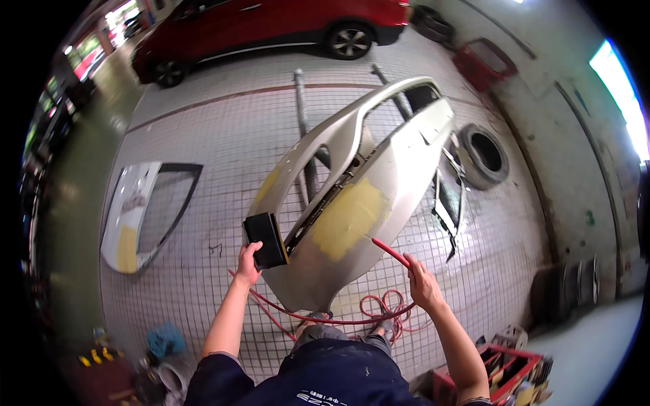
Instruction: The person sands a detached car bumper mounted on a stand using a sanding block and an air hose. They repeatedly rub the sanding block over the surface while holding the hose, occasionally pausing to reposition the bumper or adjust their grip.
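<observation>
A pale bumper cover (413,159) rests on a stand in front of me, with a broad yellow patch of filler (352,216) on its face. My left hand (249,264) grips a flat black sanding block (266,240) with a yellowish edge, at the bumper's near left end. Closed around a red air hose (389,252), my right hand (424,284) is off the bumper's right side. The hose's thin tip points at the filler patch; whether it touches the surface I cannot tell. From that hand the hose droops across my legs to the floor.
Red hose coils (386,304) lie around my feet. A white door panel (132,210) is on the tiles at left. Grey stand pipes (301,108) stick out beyond the bumper. Tyres (484,155) and a red tool crate (504,372) stand at right; a red car (271,30) is behind.
</observation>
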`<state>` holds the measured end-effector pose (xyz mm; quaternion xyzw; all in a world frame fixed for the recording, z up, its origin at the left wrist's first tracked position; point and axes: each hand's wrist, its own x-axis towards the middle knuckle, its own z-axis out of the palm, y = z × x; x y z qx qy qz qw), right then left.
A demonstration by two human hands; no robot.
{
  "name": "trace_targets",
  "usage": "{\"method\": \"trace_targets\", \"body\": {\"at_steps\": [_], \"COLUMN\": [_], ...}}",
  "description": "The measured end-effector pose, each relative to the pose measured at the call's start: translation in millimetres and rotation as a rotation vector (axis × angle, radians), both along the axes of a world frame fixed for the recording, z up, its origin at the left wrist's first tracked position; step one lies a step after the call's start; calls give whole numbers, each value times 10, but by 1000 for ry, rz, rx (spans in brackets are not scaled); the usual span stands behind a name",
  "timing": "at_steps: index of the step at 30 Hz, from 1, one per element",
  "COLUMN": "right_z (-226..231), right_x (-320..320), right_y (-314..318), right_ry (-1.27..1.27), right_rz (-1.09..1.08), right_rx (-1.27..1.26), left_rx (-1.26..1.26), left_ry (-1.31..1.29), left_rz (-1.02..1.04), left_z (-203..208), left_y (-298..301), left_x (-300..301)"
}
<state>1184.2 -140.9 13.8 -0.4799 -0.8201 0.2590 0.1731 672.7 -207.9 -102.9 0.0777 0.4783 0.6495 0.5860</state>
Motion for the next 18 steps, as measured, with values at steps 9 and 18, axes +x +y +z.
{"method": "trace_targets", "body": {"at_steps": [9, 18], "right_z": [-419, 595], "right_x": [582, 662], "right_y": [1000, 1984], "right_ry": [26, -96], "right_rz": [388, 580], "right_rx": [-59, 386], "left_rx": [132, 9], "left_ry": [120, -6], "left_rz": [299, 474], "left_z": [243, 269], "left_y": [-34, -220], "left_x": [862, 1192]}}
